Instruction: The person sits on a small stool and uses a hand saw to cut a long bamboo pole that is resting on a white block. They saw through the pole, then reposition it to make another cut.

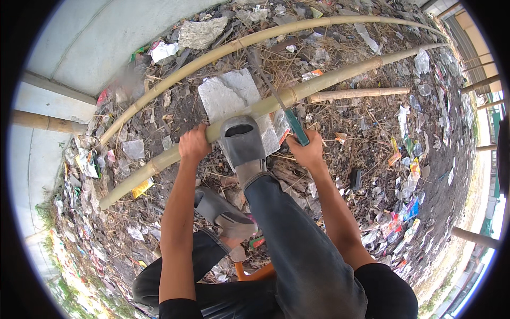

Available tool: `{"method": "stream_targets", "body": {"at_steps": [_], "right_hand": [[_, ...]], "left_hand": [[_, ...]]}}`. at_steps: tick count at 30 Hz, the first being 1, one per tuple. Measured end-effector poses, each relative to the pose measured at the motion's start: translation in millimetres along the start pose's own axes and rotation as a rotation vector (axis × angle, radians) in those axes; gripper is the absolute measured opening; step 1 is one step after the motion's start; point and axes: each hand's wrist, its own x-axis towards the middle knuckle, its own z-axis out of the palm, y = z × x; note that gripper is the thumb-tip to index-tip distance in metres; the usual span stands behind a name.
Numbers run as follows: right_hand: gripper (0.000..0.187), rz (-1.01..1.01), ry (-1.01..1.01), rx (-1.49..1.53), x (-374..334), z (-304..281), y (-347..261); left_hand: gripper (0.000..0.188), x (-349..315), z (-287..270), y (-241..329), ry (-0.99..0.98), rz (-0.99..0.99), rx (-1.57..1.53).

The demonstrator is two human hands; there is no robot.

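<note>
So from where I'm standing, the left hand (195, 143) has its fingers wrapped over a long bamboo pole (340, 78), just to the left of a foot in a grey sandal (241, 137) planted on top of that same pole. The right hand (308, 149) has its fingers closed around the green handle of a saw (296, 127), and the blade lies across the pole to the right of the sandal (can't tell from here whether it has actually bitten in). The pole runs slantwise, near end low on the left, far end up on the right, passing over a pale flat slab (219, 98) on the ground. The other sandal (215, 206) is down in the dirt behind the left wrist. A second bamboo pole (234, 45) curves along beyond the first, and a short bamboo piece (361, 94) lies just beside it on the right. Litter and dry stalks all over the ground (319, 117), honestly. There's a chunky rock (202, 33) near the pale wall (106, 37), and something orange (257, 273) shows beneath the person's legs.
</note>
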Motion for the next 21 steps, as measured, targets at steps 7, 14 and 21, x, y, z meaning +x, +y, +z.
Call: {"method": "stream_targets", "body": {"at_steps": [7,14,21], "right_hand": [[0.015,0.058,-0.007,0.257,15.6,-3.8,34.6],[0.014,-0.104,0.017,0.647,18.3,24.3,130.4],[0.017,-0.165,0.33,0.265,-34.9,9.6,70.6]], "left_hand": [[0.042,2.9,2.5,6.2,0.008,-0.021,-0.051],[0.046,7.5,-15.4,19.3,-0.052,-0.055,-0.029],[0.041,2.5,-4.8,13.3,-0.012,-0.082,-0.038]]}}
